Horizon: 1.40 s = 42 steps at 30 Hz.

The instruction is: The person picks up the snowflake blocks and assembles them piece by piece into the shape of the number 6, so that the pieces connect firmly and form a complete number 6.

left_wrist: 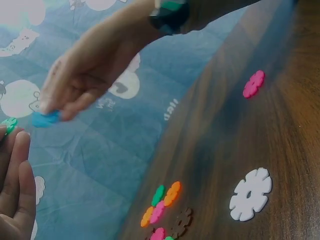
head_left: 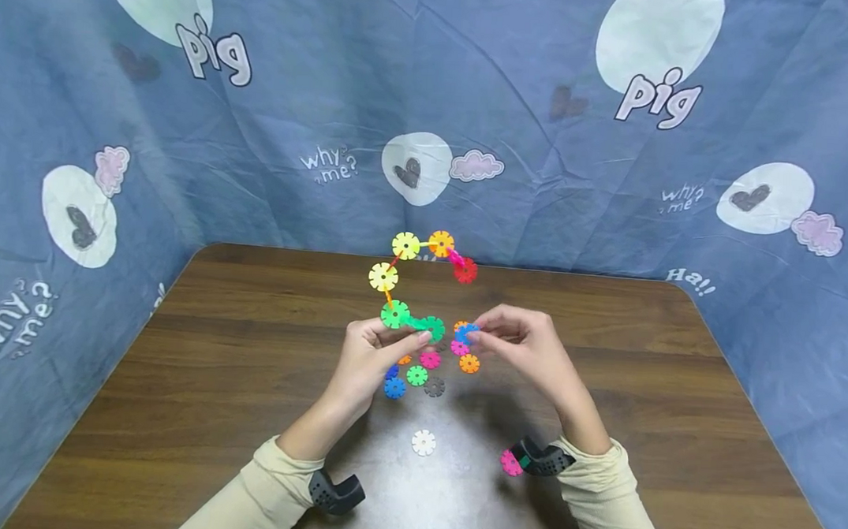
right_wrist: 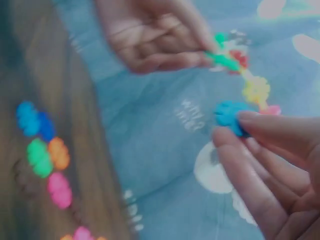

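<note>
- While my left hand (head_left: 364,363) pinches the green end disc (head_left: 431,326) of a curved chain of notched plastic discs (head_left: 377,278), my right hand (head_left: 523,341) grips a blue, flower-shaped plastic disc (head_left: 467,333) between thumb and fingers.
- The blue disc sits just right of that green end, apart from it.
- From there, the chain bends left, far, then right.

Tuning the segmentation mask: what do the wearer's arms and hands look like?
Left hand and right hand: bare, no gloves. Left sleeve and right sleeve: cream. Left wrist device and right wrist device: black, curved, dotted; green patch on the right one. No cables visible.
</note>
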{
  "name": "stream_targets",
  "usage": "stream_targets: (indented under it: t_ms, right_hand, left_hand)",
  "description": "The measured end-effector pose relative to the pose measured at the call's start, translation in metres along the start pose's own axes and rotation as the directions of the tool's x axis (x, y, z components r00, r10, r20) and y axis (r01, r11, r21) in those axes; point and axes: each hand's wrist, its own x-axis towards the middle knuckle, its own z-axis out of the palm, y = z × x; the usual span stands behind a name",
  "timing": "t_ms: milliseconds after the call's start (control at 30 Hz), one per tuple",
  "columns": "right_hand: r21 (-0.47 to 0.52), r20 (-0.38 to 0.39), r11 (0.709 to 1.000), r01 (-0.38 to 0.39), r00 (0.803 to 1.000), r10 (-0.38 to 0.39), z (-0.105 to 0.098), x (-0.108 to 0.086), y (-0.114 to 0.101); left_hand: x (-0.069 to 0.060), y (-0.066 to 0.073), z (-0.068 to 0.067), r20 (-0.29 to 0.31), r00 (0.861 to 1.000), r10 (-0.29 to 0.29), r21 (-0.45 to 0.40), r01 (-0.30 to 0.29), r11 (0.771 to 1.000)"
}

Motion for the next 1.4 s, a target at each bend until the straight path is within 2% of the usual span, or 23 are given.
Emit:
stream_targets:
  t_ms: [100,167,300,567,700,800,933,1167,1267,1400]
  right_hand:
    - [0.12,-0.079,0.992,0.034,0.997,-0.025,-0.003,0.005,-0.005]
    - [0.138,-0.097,0.988,0.068,0.994,-0.054,-0.003,0.006,-0.007]
    - [0.179,-0.079,0.979,0.1,0.993,-0.087,0.001,0.005,-0.004]
    - [0.221,-0.057,0.965,0.141,0.99,-0.131,0.012,0.006,-0.001]
    - [0.16,-0.067,0.97,0.185,0.982,-0.176,0.015,0.006,0.001]
    - [0.081,-0.072,0.964,0.253,0.966,-0.247,0.017,0.005,0.001]
    - [-0.004,-0.082,0.939,0.343,0.936,-0.342,0.019,0.005,0.001]
    - [-0.113,-0.085,0.899,0.424,0.897,-0.433,0.023,0.004,0.0]
    - [-0.133,-0.079,0.883,0.451,0.883,-0.463,0.025,0.004,-0.001]
    - [-0.155,-0.087,0.874,0.461,0.874,-0.477,0.026,0.004,-0.001]
  left_hand:
    - [0.0,-0.001,0.001,0.031,1.0,-0.001,0.003,0.001,1.0]
    - [-0.001,-0.001,0.001,0.046,0.999,0.003,0.002,-0.003,1.0]
    - [-0.001,0.0,0.001,0.064,0.998,0.002,-0.014,-0.001,1.0]
    - [-0.002,0.001,0.002,0.077,0.996,-0.05,-0.049,0.054,0.997]
    - [-0.002,0.001,0.001,0.078,0.995,-0.063,-0.047,0.067,0.997]
    - [-0.001,0.002,0.0,0.068,0.996,-0.065,-0.027,0.067,0.997]
    - [-0.001,0.004,0.0,0.039,0.996,-0.075,0.005,0.075,0.997]
    - [0.001,0.004,-0.003,0.042,0.997,-0.069,0.046,0.067,0.997]
    - [0.001,0.005,-0.004,0.043,0.997,-0.058,0.06,0.055,0.997]
    - [0.001,0.005,-0.004,0.047,0.998,-0.047,0.071,0.043,0.997]
